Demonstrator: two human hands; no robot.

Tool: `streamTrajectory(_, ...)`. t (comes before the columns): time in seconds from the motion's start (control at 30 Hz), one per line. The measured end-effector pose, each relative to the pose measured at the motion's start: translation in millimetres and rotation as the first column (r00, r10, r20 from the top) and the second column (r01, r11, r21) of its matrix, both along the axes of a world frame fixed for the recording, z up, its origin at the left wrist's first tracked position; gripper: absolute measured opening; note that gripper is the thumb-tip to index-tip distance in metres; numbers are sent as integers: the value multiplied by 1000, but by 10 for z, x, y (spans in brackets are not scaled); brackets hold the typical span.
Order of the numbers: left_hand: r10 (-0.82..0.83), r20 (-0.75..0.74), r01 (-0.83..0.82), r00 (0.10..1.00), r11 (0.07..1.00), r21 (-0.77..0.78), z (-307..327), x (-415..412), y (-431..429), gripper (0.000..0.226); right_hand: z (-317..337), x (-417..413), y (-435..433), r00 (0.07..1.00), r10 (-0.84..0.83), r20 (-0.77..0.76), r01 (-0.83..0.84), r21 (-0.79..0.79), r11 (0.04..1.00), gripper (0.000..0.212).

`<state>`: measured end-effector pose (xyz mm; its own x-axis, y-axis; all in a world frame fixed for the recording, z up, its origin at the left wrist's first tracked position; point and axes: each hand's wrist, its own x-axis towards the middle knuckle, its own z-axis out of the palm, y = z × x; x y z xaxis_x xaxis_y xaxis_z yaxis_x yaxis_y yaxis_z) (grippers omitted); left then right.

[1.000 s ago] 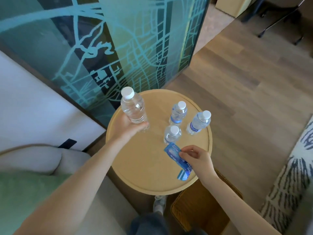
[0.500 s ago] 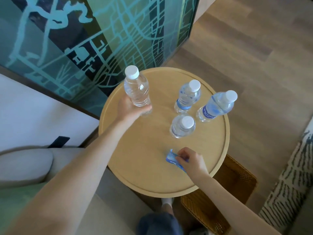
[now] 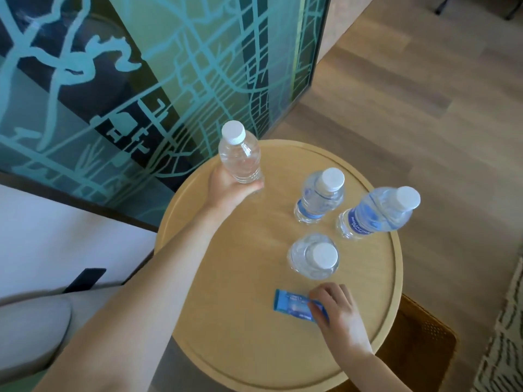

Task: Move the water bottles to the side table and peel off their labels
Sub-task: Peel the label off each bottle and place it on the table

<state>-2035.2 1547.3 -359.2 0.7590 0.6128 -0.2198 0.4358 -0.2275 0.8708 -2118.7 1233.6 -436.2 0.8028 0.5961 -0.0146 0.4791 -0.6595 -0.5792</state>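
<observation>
Nearest the camera, right hand [image 3: 338, 315] flat-ish on the round wooden side table [image 3: 254, 349], fingertips pressed down on a peeled blue label [image 3: 294, 304] lying flat near the front edge, so pinning it rather than really pinching it. Just past that, a clear bottle with no label [image 3: 313, 260] standing upright, white cap up, close to the label but not touching it. Further back, two more bottles still wearing blue labels: one [image 3: 319, 196] roughly mid-table and another [image 3: 376, 213] off to the right, near the table's right rim, both upright and slightly apart from each other. Over on the left, left hand [image 3: 229, 188] wrapped around the lower part of a fourth bottle [image 3: 239, 157], bare plastic, white cap on top, fingers curled snug around it; can't tell if its base is touching the tabletop or hovering just above. Wicker basket [image 3: 418, 340] tucked under the table's right side on the floor. At the very back, big teal map-pattern panel [image 3: 169, 66] leaning behind the table, wood floor [image 3: 424, 108] stretching off to the right.
</observation>
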Motion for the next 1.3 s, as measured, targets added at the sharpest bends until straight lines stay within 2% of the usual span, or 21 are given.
streamTrajectory(0.2,12,15,-12,1000,1000,16,-148,257,51,31,-91,8,-36,1000,4,18,-5,64,998,28)
streamTrajectory(0.4,16,5,-16,1000,1000,-21,-330,262,-1,37,-9,-7,-50,997,-24,-72,25,17,1000,31)
streamTrajectory(0.57,-4,11,4,1000,1000,-27,-382,312,77,42,34,-4,-8,997,18,-79,-19,-17,1000,28)
streamTrajectory(0.63,-25,-21,24,999,999,-44,-370,301,74,46,37,-13,-23,998,23,-61,-25,-30,999,28)
streamTrajectory(0.73,-39,-58,37,998,998,-42,-295,220,75,65,79,-9,-47,999,38,-15,-39,-61,997,33)
streamTrajectory(0.87,-5,-29,3,1000,999,-42,-28,-117,20,66,254,80,-105,996,38,75,-30,-111,993,39)
streamTrajectory(1.0,-42,-99,59,994,982,179,224,-609,-146,57,503,148,-191,992,24,124,1,-200,980,53)
streamTrajectory(1.13,-171,-122,206,978,896,394,414,-1092,-497,45,729,159,-318,988,0,152,33,-214,976,57)
streamTrajectory(1.3,-272,-171,321,947,786,528,535,-1652,-1057,42,1004,73,-507,987,-42,152,71,-193,979,57)
